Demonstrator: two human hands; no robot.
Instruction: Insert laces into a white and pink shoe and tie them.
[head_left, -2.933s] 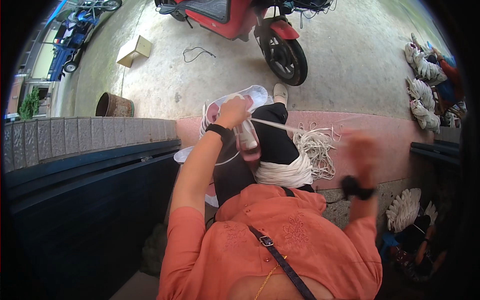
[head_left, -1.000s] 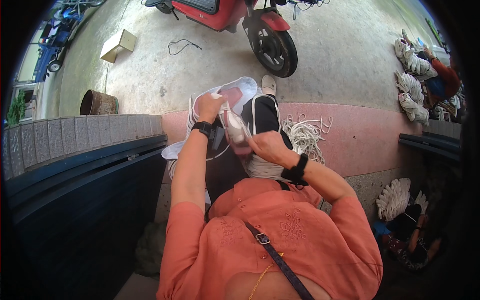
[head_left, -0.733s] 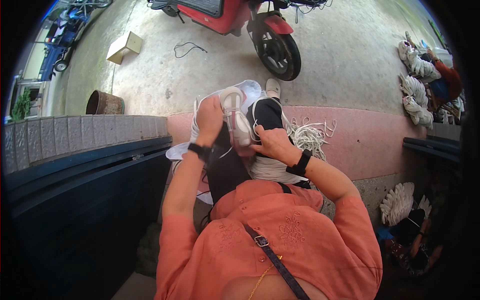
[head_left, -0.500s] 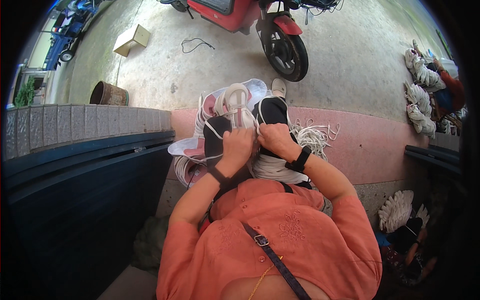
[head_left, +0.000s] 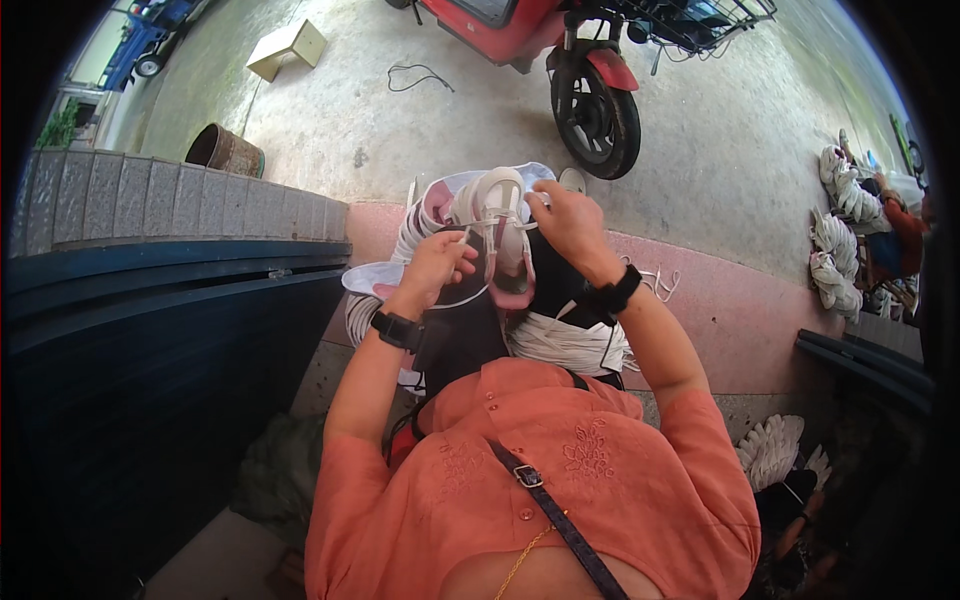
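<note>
A white sneaker (head_left: pixel 511 255) with pink parts rests between my knees, toe pointing away and its pink-lined opening toward me. A white shoelace (head_left: pixel 497 221) crosses its upper. My left hand (head_left: pixel 437 268) is beside the shoe's left edge, thumb and forefinger pinched on the lace. My right hand (head_left: pixel 570 228) is at the right of the toe, its fingers closed on the other side of the lace, partly hidden. More white and pink shoes (head_left: pixel 412 232) are stacked to the left. On my lap, to the right, lies a bundle of white laces (head_left: pixel 565 342).
A red electric bike (head_left: pixel 590 110) stands ahead on the concrete. Left of it are a black cord (head_left: pixel 420 78), a pale box-like stool (head_left: pixel 286 48) and a rusty bucket (head_left: pixel 228 151). A dark blue door (head_left: pixel 180 340) flanks me. Strings of shoes (head_left: pixel 833 245) lie near another person at right.
My hands have moved apart and farther from my body, from close together over the shoe to either side of it. The shoe's opening is now uncovered. The whole view has shifted slightly.
</note>
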